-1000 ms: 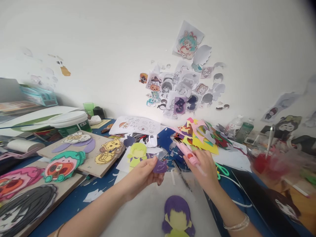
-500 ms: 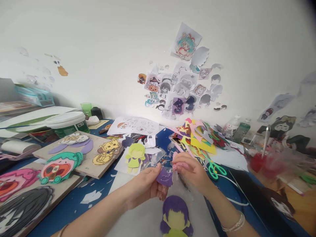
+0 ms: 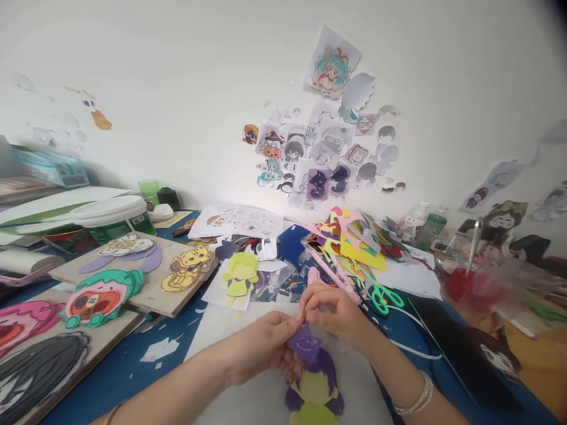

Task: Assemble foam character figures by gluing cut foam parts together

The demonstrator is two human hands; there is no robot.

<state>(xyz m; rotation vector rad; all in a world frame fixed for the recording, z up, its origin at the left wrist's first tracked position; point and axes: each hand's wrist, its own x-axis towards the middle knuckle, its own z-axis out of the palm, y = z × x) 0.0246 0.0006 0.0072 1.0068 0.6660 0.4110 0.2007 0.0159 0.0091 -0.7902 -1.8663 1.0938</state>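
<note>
My left hand [image 3: 279, 342] holds a small purple foam or felt piece [image 3: 306, 344] between thumb and fingers, with a shiny, glue-like line across its face. At its upper edge, the fingertips of my right hand [image 3: 332, 310] are pinched together, meeting my left thumb. Behind my right hand a pink tool [image 3: 314, 275] shows in part; it looks like a glue gun. Below the piece lies a cut-out doll figure [image 3: 313, 389] with purple hair, a blank pale face and yellow-green clothing, on a white sheet [image 3: 230, 366]. The held piece overlaps the top of its hair.
A second green-haired cut-out [image 3: 239, 280] lies beyond my left hand. Green-handled scissors [image 3: 384, 297], a white cable [image 3: 420, 354] and a dark flat panel [image 3: 465, 348] are at right. Coloured scraps [image 3: 354, 236] pile up behind. Finished figures rest on boards [image 3: 150, 304] at left, near a tub [image 3: 110, 218].
My right hand has let go of the pink tool and closed its fingertips at the purple piece's upper edge. The piece has moved down and slightly right, over the doll's hair.
</note>
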